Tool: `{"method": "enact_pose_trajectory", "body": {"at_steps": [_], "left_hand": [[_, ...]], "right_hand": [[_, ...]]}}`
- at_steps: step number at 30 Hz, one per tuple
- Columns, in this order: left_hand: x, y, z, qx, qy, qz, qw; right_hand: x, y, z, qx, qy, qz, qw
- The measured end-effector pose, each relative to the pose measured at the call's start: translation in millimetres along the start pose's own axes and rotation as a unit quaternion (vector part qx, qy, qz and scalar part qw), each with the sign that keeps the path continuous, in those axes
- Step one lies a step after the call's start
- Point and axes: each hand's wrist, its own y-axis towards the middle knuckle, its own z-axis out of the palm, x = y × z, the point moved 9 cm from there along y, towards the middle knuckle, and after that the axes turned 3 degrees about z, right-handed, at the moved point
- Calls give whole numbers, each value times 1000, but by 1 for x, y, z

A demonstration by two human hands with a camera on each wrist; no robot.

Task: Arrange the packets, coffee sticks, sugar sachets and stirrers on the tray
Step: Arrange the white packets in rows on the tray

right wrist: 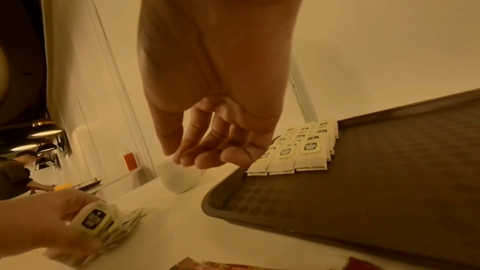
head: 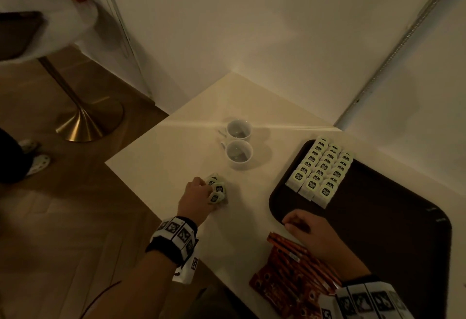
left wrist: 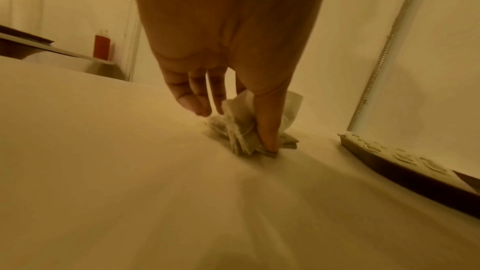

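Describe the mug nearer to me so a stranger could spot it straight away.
On the cream table, left of the dark brown tray, two white ceramic mugs stand together. Yours is the nearer white mug, closest to the left hand gripping loose tea bags.

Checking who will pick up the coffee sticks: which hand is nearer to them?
Right. The right hand hovers just above the far end of the coffee sticks, by the tray edge. The left hand is farther left, gripping loose tea packets.
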Motion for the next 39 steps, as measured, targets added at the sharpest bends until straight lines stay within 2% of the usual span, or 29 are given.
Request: {"method": "enact_pose_trajectory", "body": {"at_steps": [3, 6, 8, 10, 11, 12, 13, 16, 17, 19, 24, 34, 36, 39], "left_hand": [[-4, -3, -7, -28, -51, 4, 998], [6, -4, -12, -28, -161, -34, 986], [16, -4, -14, -21, -299, -78, 951], [17, -6, -14, -10, -453, -109, 885], [15, -5, -14, -6, -496, -112, 861], [12, -3, -15, -3, -499, -108, 860], [10, 0, -15, -8, -485, -101, 869], [5, 16, -14, -26, -305, -73, 949], [0, 21, -11, -24, -243, -62, 968], [-9, 25, -1, -8, -172, -50, 984], [-12, 28, 18, 22, -107, -50, 993], [-31, 27, 2, -15, -43, -1, 999], [-33, 24, -4, -24, -64, -5, 998], [-41, 20, -16, -36, -189, 16, 981]], "right_hand": [[-1, -1, -3, -9, 1, -2, 1000], [-2, 0, -4, -4, -7, 7, 1000], [-4, 0, -4, 1, -6, 14, 1000], [-4, 1, -4, 3, 0, 13, 1000], [-3, 2, -3, 5, 1, 11, 1000], [-3, 2, -2, 8, 2, 10, 1000], [-2, 3, -1, 10, 3, 9, 1000], [2, 5, 2, 17, 7, 4, 1000], [2, 4, 3, 20, 10, 3, 1000], [1, 3, 3, 22, 14, 6, 1000], [-5, 1, -2, 13, 7, 24, 1000], [-6, 3, -4, 18, -2, 8, 1000], [-5, 4, -3, 22, 6, 10, 1000], [3, 8, -3, 29, 35, 4, 999]]}}
